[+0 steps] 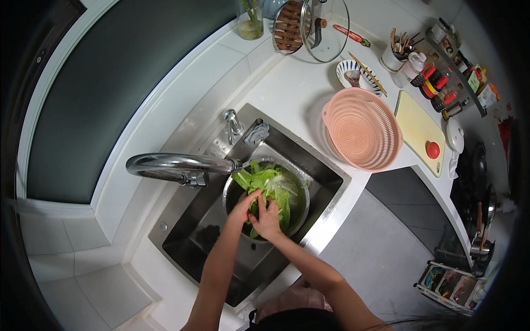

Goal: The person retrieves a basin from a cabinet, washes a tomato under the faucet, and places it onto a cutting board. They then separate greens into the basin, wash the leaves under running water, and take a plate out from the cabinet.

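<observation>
Both of my hands are in a round metal basin (307, 202) that stands in a stainless steel sink (248, 281). Green leafy vegetables (265, 178) lie in water in the basin, beneath the chrome faucet (198, 162). My left hand (244, 207) is at the near left side of the leaves, its fingers against them. My right hand (267, 217) lies close beside it, fingers bent over the leaves and partly among them. Whether either hand grips a leaf cannot be told, since the fingertips are partly hidden.
A pink colander (360, 130) sits on the counter right of the sink. Behind it are a plate (343, 71) with food and chopsticks (367, 73). Farther right, a cutting board (414, 124) bears a round red item (432, 150). A grey cloth (257, 133) lies at the sink's back corner.
</observation>
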### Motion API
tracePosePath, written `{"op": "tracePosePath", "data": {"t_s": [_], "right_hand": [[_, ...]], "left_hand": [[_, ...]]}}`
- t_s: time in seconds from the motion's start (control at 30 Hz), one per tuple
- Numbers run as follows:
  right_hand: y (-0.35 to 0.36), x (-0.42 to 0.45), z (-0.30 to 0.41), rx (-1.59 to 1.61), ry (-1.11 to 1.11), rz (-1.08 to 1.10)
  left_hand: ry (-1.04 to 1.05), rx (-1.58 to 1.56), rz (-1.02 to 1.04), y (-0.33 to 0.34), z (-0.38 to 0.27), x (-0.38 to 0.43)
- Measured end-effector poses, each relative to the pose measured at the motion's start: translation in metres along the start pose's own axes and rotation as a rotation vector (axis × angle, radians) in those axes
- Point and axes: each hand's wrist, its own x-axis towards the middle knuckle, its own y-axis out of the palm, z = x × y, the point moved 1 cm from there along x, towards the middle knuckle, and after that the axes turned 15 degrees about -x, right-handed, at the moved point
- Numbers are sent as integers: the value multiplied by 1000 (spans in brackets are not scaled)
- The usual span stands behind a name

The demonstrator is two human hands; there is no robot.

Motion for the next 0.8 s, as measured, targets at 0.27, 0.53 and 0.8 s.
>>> {"op": "tracePosePath", "data": {"t_s": [0.27,0.53,0.8], "right_hand": [[8,28,-83,-41,204,467],[57,119,-119,655,761,238],[39,115,-88,819,497,66]], "left_hand": [[315,810,-455,-42,10,24],[745,877,-798,-11,40,4],[1112,1018,-57,34,7,-19]]}}
